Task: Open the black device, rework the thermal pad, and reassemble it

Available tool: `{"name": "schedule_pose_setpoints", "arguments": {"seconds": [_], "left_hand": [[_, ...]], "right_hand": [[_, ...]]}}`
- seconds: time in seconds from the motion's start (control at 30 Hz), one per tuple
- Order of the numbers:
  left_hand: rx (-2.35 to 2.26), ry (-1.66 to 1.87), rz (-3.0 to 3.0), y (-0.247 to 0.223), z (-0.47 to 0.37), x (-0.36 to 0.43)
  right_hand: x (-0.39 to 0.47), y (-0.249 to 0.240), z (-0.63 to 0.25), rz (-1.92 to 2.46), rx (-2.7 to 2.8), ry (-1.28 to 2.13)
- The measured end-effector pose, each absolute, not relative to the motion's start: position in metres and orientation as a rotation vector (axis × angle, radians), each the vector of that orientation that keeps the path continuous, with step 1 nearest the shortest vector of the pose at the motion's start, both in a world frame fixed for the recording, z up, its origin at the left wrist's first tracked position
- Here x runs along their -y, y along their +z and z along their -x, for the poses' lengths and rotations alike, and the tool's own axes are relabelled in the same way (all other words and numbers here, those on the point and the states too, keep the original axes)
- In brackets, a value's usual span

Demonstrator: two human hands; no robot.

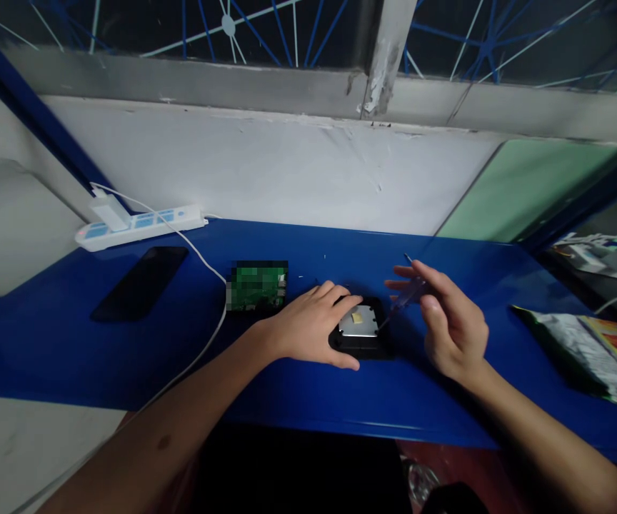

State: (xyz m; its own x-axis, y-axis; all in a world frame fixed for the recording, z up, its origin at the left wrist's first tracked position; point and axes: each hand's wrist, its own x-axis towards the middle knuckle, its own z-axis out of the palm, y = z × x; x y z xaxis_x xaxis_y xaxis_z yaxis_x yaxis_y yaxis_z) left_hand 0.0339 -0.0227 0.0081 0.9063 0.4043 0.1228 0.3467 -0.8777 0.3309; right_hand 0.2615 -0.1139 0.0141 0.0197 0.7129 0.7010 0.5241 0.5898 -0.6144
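A black housing (365, 348) with a silver metal plate (358, 328) inside it lies on the blue table. A small yellowish square sits on the plate. My left hand (316, 321) rests on the housing's left side, thumb and fingers spread around its edge. To the right, my right hand (453, 321) holds a screwdriver with a clear purplish handle (410, 293) between thumb and fingers, its shaft pointing down-left to the plate's right edge. A green circuit board (258, 288) lies left of the housing, on something dark.
A black phone (140, 284) lies at the left, below a white power strip (145, 227) with a plugged-in charger. A white cable (201, 350) crosses the table left of the board. At the right lies a shiny packet (587, 350). Small bits lie behind the housing.
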Motion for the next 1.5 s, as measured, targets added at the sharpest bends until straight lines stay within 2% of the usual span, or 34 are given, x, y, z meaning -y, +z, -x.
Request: {"name": "schedule_pose_setpoints", "arguments": {"seconds": [0.3, 0.73, 1.1, 1.33, 1.5], "left_hand": [[-0.555, 0.276, -2.768, 0.007, -0.034, 0.022], [-0.567, 0.272, -2.771, 0.007, -0.033, 0.022], [-0.555, 0.286, -2.770, 0.006, -0.034, 0.022], [-0.557, 0.273, -2.763, 0.008, -0.034, 0.022], [-0.565, 0.253, -2.769, 0.008, -0.034, 0.022]], "right_hand": [[0.106, 0.010, -0.269, 1.001, 1.686, 0.074], [0.115, 0.012, -0.260, 1.057, 1.642, 0.238], [0.107, 0.013, -0.266, 0.966, 1.690, 0.009], [0.115, 0.015, -0.261, 1.050, 1.643, 0.204], [0.109, 0.009, -0.264, 1.038, 1.609, 0.072]]}}
